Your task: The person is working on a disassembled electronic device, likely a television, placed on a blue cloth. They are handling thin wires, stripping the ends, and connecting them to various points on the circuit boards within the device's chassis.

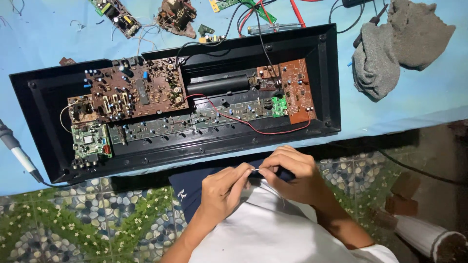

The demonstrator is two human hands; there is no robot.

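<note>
Blue cloth (429,104) over pebble-patterned floor (73,219), dim shadow at right.

Packages: none in view, not a box or wrapper anywhere on the blue counter (48,34).
Signs: none showing.
Screens: none lit or dark; the open black casing (321,53) shows only bare circuit boards.
Labels: no stickers or tags can be made out on the boards or the casing.
Printed mark: one small white emblem (182,194) on the dark blue cloth just below the counter's near edge, beside the left hand (222,190); too small to make out.
</note>
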